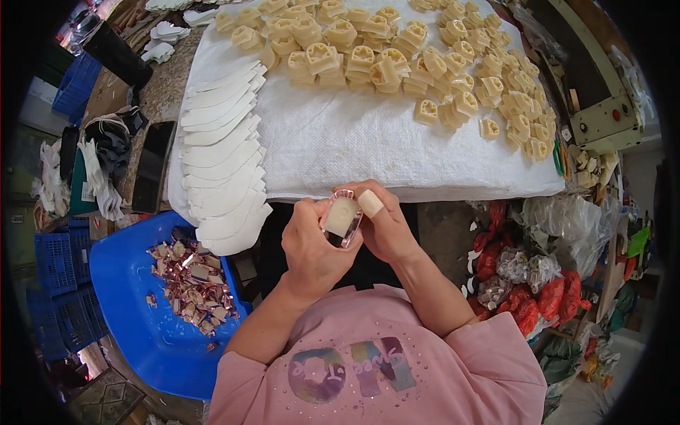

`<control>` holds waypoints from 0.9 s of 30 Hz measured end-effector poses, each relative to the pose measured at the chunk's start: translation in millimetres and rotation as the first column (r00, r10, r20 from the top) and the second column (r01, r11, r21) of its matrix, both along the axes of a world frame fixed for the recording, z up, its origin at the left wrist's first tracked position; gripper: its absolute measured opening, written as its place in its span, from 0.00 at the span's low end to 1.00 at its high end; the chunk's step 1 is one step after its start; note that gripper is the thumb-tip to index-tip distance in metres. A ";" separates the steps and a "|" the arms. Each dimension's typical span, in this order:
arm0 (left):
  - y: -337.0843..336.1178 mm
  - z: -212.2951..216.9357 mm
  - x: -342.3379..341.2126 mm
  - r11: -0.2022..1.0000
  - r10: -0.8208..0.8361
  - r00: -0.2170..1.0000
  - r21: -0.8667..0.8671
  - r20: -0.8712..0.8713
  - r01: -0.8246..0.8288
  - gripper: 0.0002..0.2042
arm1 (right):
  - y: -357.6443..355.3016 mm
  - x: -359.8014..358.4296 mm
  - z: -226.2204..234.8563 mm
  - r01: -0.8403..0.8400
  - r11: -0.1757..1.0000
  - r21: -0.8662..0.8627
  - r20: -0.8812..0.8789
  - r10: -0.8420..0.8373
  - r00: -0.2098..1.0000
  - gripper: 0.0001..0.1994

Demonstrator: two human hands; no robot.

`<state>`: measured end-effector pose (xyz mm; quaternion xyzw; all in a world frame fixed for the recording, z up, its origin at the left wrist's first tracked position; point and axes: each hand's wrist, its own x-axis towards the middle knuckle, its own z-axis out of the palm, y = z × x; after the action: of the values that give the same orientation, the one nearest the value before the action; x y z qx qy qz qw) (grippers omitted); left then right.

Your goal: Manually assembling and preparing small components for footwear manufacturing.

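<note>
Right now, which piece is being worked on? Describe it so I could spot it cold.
Start at the white cloth on the table, then drop to its near edge. Both hands, left hand and right hand, hold one cream piece there. Unlike the bare pieces heaped above, it has a shiny pinkish rim.

The light is bright and even, with only soft shadows. The white cloth (368,142) on the tabletop (163,92) shines almost too bright. The middle looks sharp. Straight edges bend near the rim, and the corners are black.
</note>
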<state>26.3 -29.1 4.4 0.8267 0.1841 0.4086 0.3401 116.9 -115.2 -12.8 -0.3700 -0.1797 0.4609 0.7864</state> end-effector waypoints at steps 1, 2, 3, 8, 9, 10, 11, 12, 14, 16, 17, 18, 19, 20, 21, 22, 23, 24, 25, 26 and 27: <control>0.5 -2.3 0.5 1.000 0.001 1.000 -0.001 0.002 -0.001 0.20 | -0.8 3.0 0.3 0.061 0.985 -0.159 0.332 -0.005 0.943 0.17; 1.2 -5.1 0.9 1.000 0.014 1.000 0.026 -0.003 -0.014 0.19 | -0.7 4.5 -0.5 0.163 0.946 -0.282 0.618 0.049 0.785 0.18; 2.1 -6.4 1.0 0.998 0.028 1.000 0.054 -0.008 -0.028 0.19 | 0.1 3.6 -1.3 0.155 0.947 -0.281 0.615 0.053 0.787 0.18; 7.0 -9.6 -1.1 0.999 0.031 1.000 0.034 0.000 -0.031 0.18 | 3.8 0.8 -11.4 -0.034 0.999 -0.023 0.022 0.034 0.999 0.15; 8.0 -9.6 -1.8 1.000 0.021 1.000 0.013 0.013 -0.021 0.18 | 4.5 1.3 -10.3 -0.087 0.990 0.107 -0.026 0.091 0.996 0.15; 8.6 -9.4 -2.3 0.999 0.034 0.999 0.013 0.012 -0.035 0.18 | 5.9 -1.1 -10.5 -0.101 0.989 0.107 -0.027 0.104 0.994 0.15; 8.4 -8.9 -1.8 0.999 0.020 0.999 0.031 0.029 -0.021 0.18 | 6.7 -4.0 -10.9 -0.046 0.998 0.046 0.006 0.046 0.999 0.14; 8.3 -8.2 -2.2 0.999 0.007 0.999 0.049 0.044 -0.010 0.18 | 7.8 -6.5 -11.7 0.009 1.000 -0.011 0.042 -0.009 0.999 0.14; 10.3 -10.4 -6.3 0.997 0.050 0.998 0.065 0.032 -0.052 0.17 | 8.4 -5.9 -10.2 0.022 0.982 -0.187 0.181 0.013 0.983 0.13; 14.6 -12.0 -13.6 1.000 0.024 1.000 -0.010 0.011 -0.024 0.23 | 15.8 -11.8 3.3 0.263 0.945 -0.195 0.679 -0.064 0.732 0.12; 17.3 -12.2 -17.2 1.000 0.029 0.999 -0.010 0.022 -0.029 0.22 | 16.1 -11.2 9.0 0.215 0.943 -0.255 0.669 0.011 0.743 0.12; 21.9 -10.1 -23.4 0.999 0.046 0.999 -0.005 0.017 -0.046 0.22 | 19.2 -9.2 12.1 0.198 0.947 -0.251 0.665 0.020 0.747 0.12; 28.7 -6.2 -33.1 0.999 0.035 0.999 0.011 0.025 -0.036 0.22 | 24.4 -6.3 14.2 0.142 0.966 -0.218 0.739 0.068 0.670 0.12; 34.9 -4.5 -45.4 0.999 0.025 0.999 0.026 0.030 -0.025 0.22 | 30.1 -5.3 13.7 0.082 0.979 -0.189 0.804 0.106 0.585 0.12; 40.4 -13.0 -61.0 0.998 0.057 0.998 -0.023 0.014 -0.057 0.20 | 36.0 -4.2 11.5 0.016 0.990 -0.140 0.758 0.097 0.645 0.12; 48.4 -23.2 -76.2 0.993 0.102 0.991 -0.069 0.082 -0.096 0.20 | 42.9 -4.2 14.6 0.007 0.990 -0.138 0.754 0.100 0.650 0.12; 55.1 -26.9 -92.7 0.981 0.178 0.983 -0.083 0.045 -0.174 0.19 | 51.6 -4.7 17.5 0.050 0.994 -0.096 0.901 0.066 0.429 0.13; 59.6 -33.0 -110.0 0.951 0.283 0.959 -0.128 0.009 -0.280 0.18 | 57.1 -6.2 19.5 0.087 0.995 -0.042 0.984 0.027 0.174 0.14; 69.5 -36.0 -127.6 0.925 0.380 0.923 -0.008 -0.053 -0.381 0.17 | 60.2 -9.1 17.2 0.093 0.995 -0.047 0.991 0.034 0.133 0.16; 75.6 -42.7 -142.0 0.878 0.467 0.884 -0.113 -0.024 -0.466 0.17 | 63.4 -12.2 16.5 0.089 0.995 -0.047 0.990 0.035 0.136 0.16; 83.2 -49.7 -160.1 0.812 0.560 0.825 -0.145 -0.078 -0.565 0.16 | 65.9 -14.8 15.9 0.087 0.995 -0.049 0.998 0.045 0.052 0.16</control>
<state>-133.8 54.2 -45.3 0.7113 0.4579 0.4615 0.2673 102.1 -49.3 3.1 -0.6254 -0.6436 0.0760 0.4345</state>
